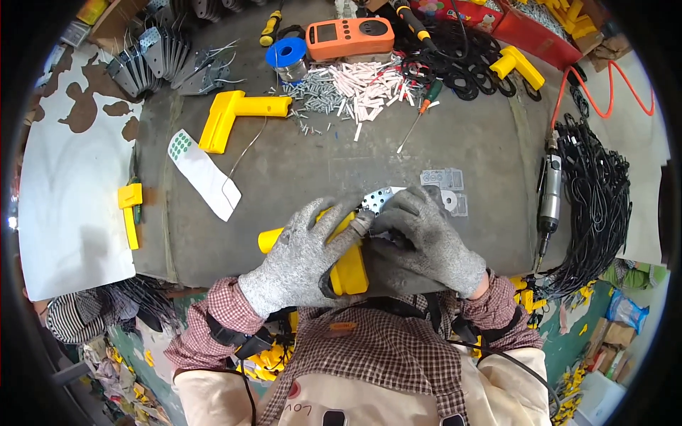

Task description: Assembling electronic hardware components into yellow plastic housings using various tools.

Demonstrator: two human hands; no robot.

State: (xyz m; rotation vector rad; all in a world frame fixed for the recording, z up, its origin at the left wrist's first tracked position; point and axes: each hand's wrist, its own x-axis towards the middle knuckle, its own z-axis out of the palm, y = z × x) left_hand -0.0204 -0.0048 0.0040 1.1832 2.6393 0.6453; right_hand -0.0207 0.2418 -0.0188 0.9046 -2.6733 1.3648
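Both my hands wear grey knit gloves and meet near the table's front edge. My left hand (302, 248) is wrapped round a yellow pistol-shaped plastic housing (348, 273); its round end sticks out to the left. My right hand (437, 241) is closed, fingers curled over the right end of a perforated metal plate (378, 199). The plate lies at the fingertips of both hands, above the housing's upper end. My fingers hide the spot where plate and housing come together, so I cannot tell whether they are joined.
Ahead lie an orange meter (349, 37), a solder spool (287, 59), screws (323, 91), pale pink sleeves (368, 86) and a screwdriver (420, 113). Another yellow housing (229, 121) and a sticker sheet (206, 174) are left. A power screwdriver (550, 195) hangs beside black cables (590, 206) at right.
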